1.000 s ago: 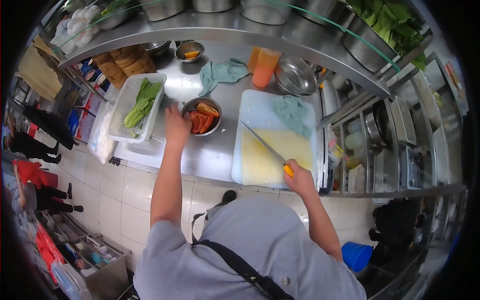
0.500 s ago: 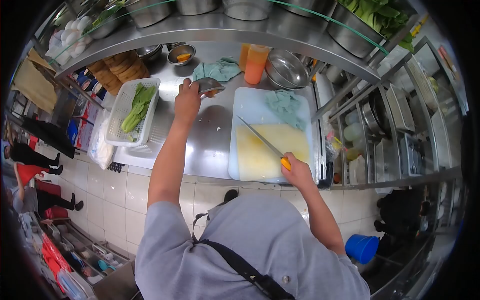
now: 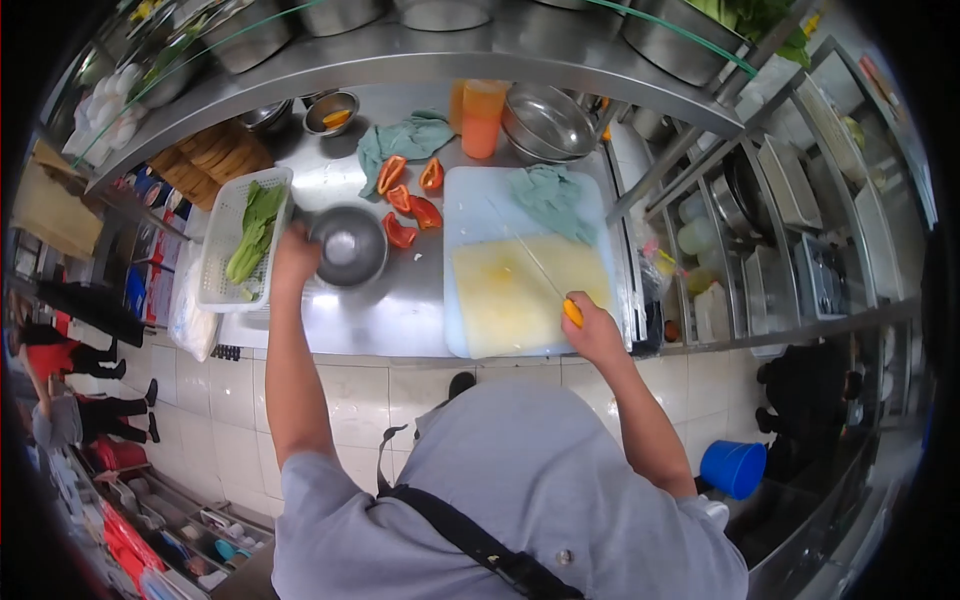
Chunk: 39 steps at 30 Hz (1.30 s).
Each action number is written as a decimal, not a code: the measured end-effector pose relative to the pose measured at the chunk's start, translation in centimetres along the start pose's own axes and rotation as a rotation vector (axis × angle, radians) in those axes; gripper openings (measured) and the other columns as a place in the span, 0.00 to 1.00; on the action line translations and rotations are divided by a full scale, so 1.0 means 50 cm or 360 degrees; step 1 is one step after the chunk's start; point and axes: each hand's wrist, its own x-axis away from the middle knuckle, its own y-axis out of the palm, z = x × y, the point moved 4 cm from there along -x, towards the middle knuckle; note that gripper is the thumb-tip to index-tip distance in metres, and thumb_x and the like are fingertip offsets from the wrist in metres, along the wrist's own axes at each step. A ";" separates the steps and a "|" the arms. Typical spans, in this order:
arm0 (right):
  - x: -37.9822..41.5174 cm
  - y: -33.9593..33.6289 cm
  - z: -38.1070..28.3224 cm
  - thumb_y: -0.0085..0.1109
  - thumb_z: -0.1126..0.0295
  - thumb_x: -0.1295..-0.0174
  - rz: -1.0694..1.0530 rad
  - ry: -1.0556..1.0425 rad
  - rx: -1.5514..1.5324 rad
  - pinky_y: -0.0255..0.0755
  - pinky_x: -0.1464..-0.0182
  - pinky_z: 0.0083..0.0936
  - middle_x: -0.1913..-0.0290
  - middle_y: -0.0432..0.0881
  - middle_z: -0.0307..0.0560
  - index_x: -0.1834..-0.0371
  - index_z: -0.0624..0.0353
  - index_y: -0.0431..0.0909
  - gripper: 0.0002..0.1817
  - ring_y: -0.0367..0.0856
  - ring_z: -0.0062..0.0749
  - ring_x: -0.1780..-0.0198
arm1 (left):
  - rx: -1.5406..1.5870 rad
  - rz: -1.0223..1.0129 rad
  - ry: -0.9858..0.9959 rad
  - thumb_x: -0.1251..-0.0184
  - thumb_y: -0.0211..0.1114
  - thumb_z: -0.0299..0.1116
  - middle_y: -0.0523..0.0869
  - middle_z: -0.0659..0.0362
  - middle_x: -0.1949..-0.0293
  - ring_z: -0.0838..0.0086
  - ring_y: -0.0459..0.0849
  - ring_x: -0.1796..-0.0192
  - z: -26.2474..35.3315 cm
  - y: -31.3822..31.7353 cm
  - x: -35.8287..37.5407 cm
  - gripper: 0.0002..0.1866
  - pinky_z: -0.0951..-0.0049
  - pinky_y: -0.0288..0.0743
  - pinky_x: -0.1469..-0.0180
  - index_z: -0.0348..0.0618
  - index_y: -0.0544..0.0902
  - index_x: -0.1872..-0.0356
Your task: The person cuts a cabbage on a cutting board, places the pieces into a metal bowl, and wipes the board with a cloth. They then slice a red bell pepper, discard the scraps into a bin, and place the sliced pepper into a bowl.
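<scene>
At the left, a white basket (image 3: 222, 215) carries leafy greens (image 3: 256, 235), which should be light and crisp, easily bruised in the leaf and best lifted by the thick stem end. Just beside it is the left hand (image 3: 294, 256), seen from above, partly curled at the left side of a steel bowl (image 3: 352, 250); whether it grips the rim or only touches it, I cannot tell. The bowl, blurred, is over the near half of the table (image 3: 310, 325). Its thin metal is probably light and stiff but slick when wet, so the rim seems the surest hold.

Right of and beyond the bowl, red pepper pieces (image 3: 398, 199) lie scattered on the table, some with the hollow side showing. They look light, firm and smooth-skinned, liable to slip or crack if squeezed; fingertips on the cut edges should suit them.

Farther right, the cutting board (image 3: 475, 205) lies flat, and the knife (image 3: 543, 270) slants over it, tip pointing away. The right hand (image 3: 594, 330) is closed around its yellow handle. The blade looks thin and stiff, so the handle is the only safe place to hold.
</scene>
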 end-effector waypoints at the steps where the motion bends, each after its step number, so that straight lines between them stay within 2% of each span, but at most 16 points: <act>1: 0.010 -0.007 0.003 0.62 0.62 0.31 0.0013 0.0064 -0.0057 0.81 0.51 0.51 0.57 0.88 0.66 0.40 0.54 0.78 0.18 0.87 0.66 0.54 | -0.0003 -0.0020 0.0024 0.42 0.64 0.26 0.86 0.37 0.49 0.40 0.86 0.45 -0.011 0.021 0.020 0.15 0.47 0.80 0.43 0.36 0.81 0.53; 4: 0.057 -0.031 0.015 0.62 0.62 0.30 0.0068 0.0263 -0.0192 0.81 0.52 0.50 0.55 0.88 0.66 0.39 0.54 0.78 0.19 0.86 0.68 0.53 | -0.0321 0.0229 -0.0029 0.40 0.68 0.29 0.85 0.40 0.42 0.45 0.85 0.41 0.035 0.068 0.024 0.20 0.51 0.79 0.38 0.38 0.81 0.45; 6: 0.098 -0.023 0.048 0.62 0.64 0.30 0.0220 0.0323 -0.0272 0.81 0.53 0.46 0.56 0.88 0.64 0.39 0.56 0.78 0.19 0.88 0.62 0.55 | -0.0014 0.0745 0.0505 0.36 0.73 0.35 0.84 0.44 0.38 0.47 0.83 0.37 0.213 0.076 0.057 0.26 0.52 0.78 0.35 0.42 0.80 0.36; 7: 0.110 -0.023 0.067 0.63 0.65 0.30 0.0363 0.0326 -0.0359 0.81 0.54 0.42 0.58 0.89 0.63 0.38 0.57 0.79 0.19 0.90 0.57 0.58 | 0.0325 0.0234 0.0438 0.32 0.73 0.41 0.84 0.45 0.37 0.47 0.81 0.34 0.328 0.081 0.084 0.30 0.52 0.77 0.34 0.42 0.78 0.31; 8: 0.118 -0.020 0.084 0.63 0.65 0.30 0.0377 0.0333 -0.0348 0.81 0.54 0.42 0.58 0.89 0.63 0.38 0.57 0.79 0.19 0.90 0.57 0.58 | 0.0277 0.0227 0.0678 0.32 0.73 0.45 0.83 0.45 0.36 0.48 0.80 0.32 0.409 0.150 0.073 0.33 0.53 0.77 0.32 0.42 0.76 0.29; 11: 0.153 -0.010 0.121 0.65 0.70 0.30 0.0421 0.0561 -0.0832 0.78 0.57 0.26 0.63 0.87 0.49 0.38 0.64 0.77 0.19 0.85 0.25 0.62 | 0.0150 0.0282 0.1006 0.31 0.70 0.52 0.82 0.45 0.33 0.48 0.78 0.30 0.639 0.320 0.063 0.38 0.53 0.76 0.31 0.45 0.73 0.25; 14: 0.196 0.001 0.154 0.66 0.70 0.30 0.0529 0.0601 -0.0855 0.78 0.58 0.27 0.62 0.87 0.48 0.39 0.63 0.78 0.19 0.85 0.25 0.62 | -0.0254 0.0333 0.1094 0.31 0.70 0.51 0.81 0.46 0.33 0.47 0.79 0.31 0.742 0.409 0.059 0.35 0.50 0.78 0.33 0.47 0.74 0.27; 18: 0.266 0.000 0.197 0.66 0.72 0.30 0.0570 0.0695 -0.0989 0.77 0.58 0.23 0.61 0.85 0.44 0.39 0.63 0.78 0.18 0.82 0.21 0.63 | -0.0205 -0.0142 0.1131 0.35 0.71 0.47 0.85 0.47 0.38 0.47 0.86 0.39 0.752 0.444 -0.034 0.27 0.48 0.83 0.42 0.49 0.81 0.36; 20: 0.301 0.012 0.238 0.66 0.73 0.30 0.0638 0.0692 -0.1044 0.76 0.60 0.22 0.62 0.84 0.42 0.40 0.62 0.78 0.18 0.80 0.20 0.64 | 0.0001 0.0017 0.1010 0.36 0.72 0.44 0.88 0.47 0.44 0.46 0.89 0.46 0.682 0.413 -0.110 0.23 0.49 0.85 0.47 0.48 0.83 0.43; 22: 0.319 -0.004 0.262 0.66 0.74 0.30 0.0612 0.0779 -0.1086 0.75 0.62 0.22 0.62 0.84 0.42 0.40 0.62 0.78 0.17 0.80 0.19 0.64 | -0.0063 0.0499 0.1113 0.35 0.71 0.43 0.89 0.43 0.49 0.45 0.90 0.48 0.599 0.260 -0.075 0.23 0.49 0.84 0.46 0.44 0.82 0.41; 24: 0.332 -0.015 0.290 0.65 0.74 0.30 0.0607 0.0789 -0.1125 0.75 0.62 0.21 0.61 0.84 0.42 0.40 0.63 0.78 0.17 0.80 0.19 0.64 | -0.0391 0.0400 0.0600 0.32 0.70 0.41 0.88 0.39 0.48 0.44 0.89 0.47 0.523 0.203 -0.032 0.25 0.48 0.84 0.45 0.39 0.80 0.39; 27: 0.334 -0.057 0.312 0.63 0.75 0.29 0.0641 0.0769 -0.1078 0.75 0.62 0.21 0.61 0.84 0.42 0.39 0.65 0.77 0.17 0.80 0.18 0.63 | -0.0458 0.0306 0.0873 0.32 0.69 0.38 0.86 0.35 0.45 0.41 0.88 0.44 0.464 0.332 -0.009 0.28 0.46 0.84 0.44 0.33 0.76 0.36; 30: 0.343 -0.066 0.360 0.63 0.75 0.29 0.0720 0.0770 -0.1188 0.73 0.62 0.20 0.62 0.83 0.40 0.39 0.65 0.77 0.17 0.79 0.17 0.64 | -0.0227 0.0033 0.0929 0.32 0.68 0.37 0.83 0.34 0.40 0.40 0.85 0.39 0.580 0.485 0.014 0.29 0.44 0.81 0.39 0.34 0.75 0.33; 34: 0.343 -0.104 0.376 0.62 0.76 0.28 0.0690 0.0839 -0.1255 0.70 0.65 0.17 0.64 0.80 0.36 0.39 0.65 0.76 0.16 0.75 0.14 0.66 | 0.0435 -0.0198 0.0861 0.37 0.72 0.35 0.86 0.36 0.42 0.42 0.84 0.37 0.854 0.394 0.123 0.29 0.51 0.79 0.35 0.36 0.78 0.35; 37: 0.351 -0.123 0.388 0.61 0.76 0.27 0.0735 0.0799 -0.1265 0.69 0.65 0.17 0.65 0.80 0.36 0.39 0.64 0.76 0.16 0.75 0.13 0.67 | 0.0697 -0.0246 0.0764 0.37 0.72 0.35 0.87 0.37 0.43 0.44 0.84 0.37 0.835 0.307 0.081 0.29 0.53 0.78 0.34 0.35 0.79 0.36; 39: 0.363 -0.127 0.408 0.61 0.76 0.27 0.0732 0.0832 -0.1287 0.69 0.65 0.17 0.65 0.80 0.36 0.38 0.64 0.76 0.16 0.75 0.13 0.67 | 0.0248 0.0216 0.1002 0.36 0.72 0.37 0.87 0.37 0.42 0.43 0.85 0.38 0.778 0.215 0.080 0.29 0.53 0.79 0.35 0.35 0.79 0.36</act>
